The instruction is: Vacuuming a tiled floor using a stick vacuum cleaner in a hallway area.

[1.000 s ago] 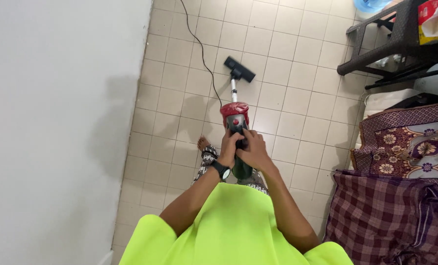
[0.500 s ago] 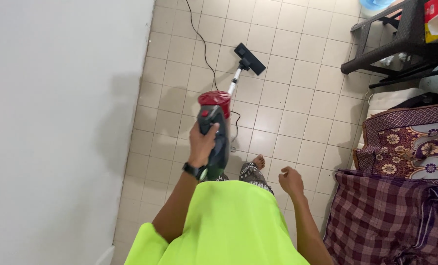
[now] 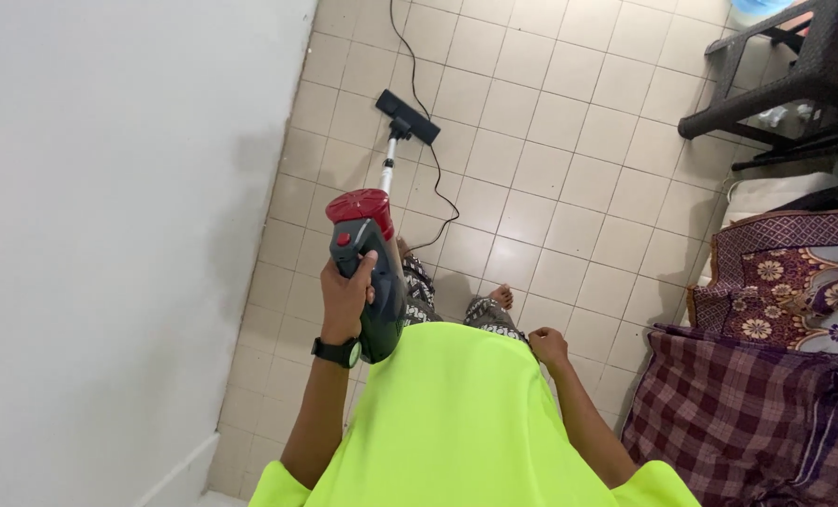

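Your left hand [image 3: 345,299] is wrapping around the handle of the vacuum [image 3: 370,272], fingers closed tight on the dark grip and thumb lying up near the red button. A black watch [image 3: 337,352] is sitting on that wrist. The vacuum is standing tilted ahead of you, close to the white wall [image 3: 109,235] on your left: its red-topped body is hanging just above your hand, a pale tube is running down and away from it, and the black floor head [image 3: 407,116] is resting on the tiled floor [image 3: 569,188], a few tiles out from the wall. A black cord [image 3: 428,141] is trailing across the tiles from the top edge, passing beside the floor head and curling back toward your feet.

Your right hand [image 3: 547,345] is holding nothing; it is hanging at your side with the fingers curled loosely inward, just against the edge of your bright yellow-green shirt [image 3: 456,422]. A bare foot [image 3: 501,298] is showing on the tiles between the two hands.

To your right a plaid cloth [image 3: 747,413] is lying beside a patterned rug [image 3: 794,282], and a dark wicker table [image 3: 785,75] is standing beyond them.
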